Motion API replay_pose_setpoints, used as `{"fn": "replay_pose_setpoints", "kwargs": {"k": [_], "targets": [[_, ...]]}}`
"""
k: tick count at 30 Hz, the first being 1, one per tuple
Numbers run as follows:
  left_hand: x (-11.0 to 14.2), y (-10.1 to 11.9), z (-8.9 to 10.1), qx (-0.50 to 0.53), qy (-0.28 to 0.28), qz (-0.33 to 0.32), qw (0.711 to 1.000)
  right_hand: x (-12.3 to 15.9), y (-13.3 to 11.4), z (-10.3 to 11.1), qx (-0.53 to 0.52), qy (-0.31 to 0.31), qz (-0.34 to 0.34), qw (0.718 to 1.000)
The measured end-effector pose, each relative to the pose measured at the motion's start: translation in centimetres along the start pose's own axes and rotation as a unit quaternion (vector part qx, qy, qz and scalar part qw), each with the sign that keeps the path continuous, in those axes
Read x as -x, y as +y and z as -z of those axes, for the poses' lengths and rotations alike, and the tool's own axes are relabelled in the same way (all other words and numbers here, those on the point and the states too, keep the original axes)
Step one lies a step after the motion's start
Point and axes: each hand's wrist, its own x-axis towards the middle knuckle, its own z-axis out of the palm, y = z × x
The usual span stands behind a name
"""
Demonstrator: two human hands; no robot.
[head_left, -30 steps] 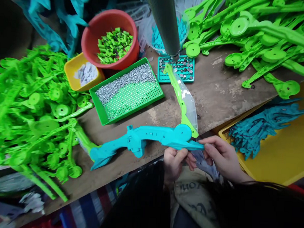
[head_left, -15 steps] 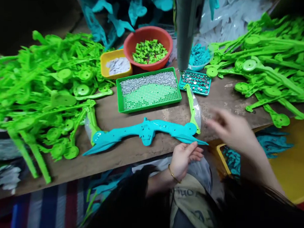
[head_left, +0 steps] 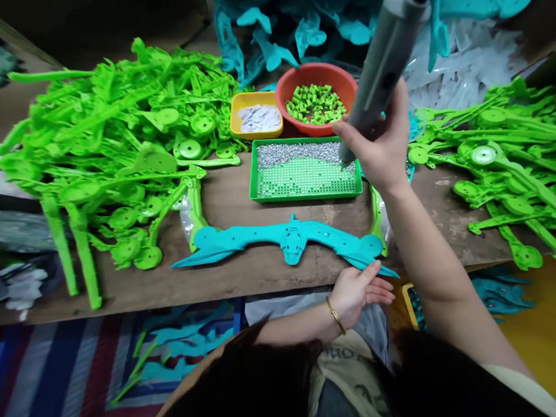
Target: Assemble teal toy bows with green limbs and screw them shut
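While the bow (head_left: 292, 242) lay flat on the table (head_left: 233, 192), taken as the dial's centre, the left hand (head_left: 355, 289) was at its 4 o'clock tip. Thumb lay against the tip; fingers were nearly straight, pointing to 3. Could not tell whether the tip was pinched. Right hand (head_left: 387, 148) was up at 1 o'clock, fingers wrapped round the driver (head_left: 378, 78). The driver leaned, top end toward 1, lower end over the screws (head_left: 289, 153); contact there was unclear. A green limb (head_left: 196, 212) ran from each end of the bow toward 12. Tray (head_left: 306, 197) with the screws sat at 12, red bowl (head_left: 282, 87) beyond it, yellow dish (head_left: 255, 135) beside the bowl at 11. Green heaps stood at 10 and 2.
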Motion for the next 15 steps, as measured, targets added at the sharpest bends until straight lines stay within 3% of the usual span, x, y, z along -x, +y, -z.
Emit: {"fn": "replay_pose_setpoints", "kwargs": {"k": [2,4,8,11,15], "targets": [[-0.4,-0.3,-0.2,0.007,0.008,-0.010,1.000,0.5,0.2,-0.1,0.011,0.034,-0.007,0.999],[-0.8,-0.6,-0.1,0.006,0.005,-0.015,1.000,0.6,1.1,-0.7,-0.006,0.110,-0.031,0.993],[-1.3,-1.2,0.3,0.013,-0.021,-0.024,0.999,0.2,3.8,-3.2,-0.051,0.232,-0.062,0.969],[-1.5,-1.5,0.5,0.018,-0.032,-0.020,0.999,0.2,5.6,-4.7,-0.104,0.272,-0.014,0.957],[-1.3,-1.4,0.4,0.022,-0.039,-0.021,0.999,0.5,6.4,-5.2,-0.193,0.344,0.038,0.918]]}}
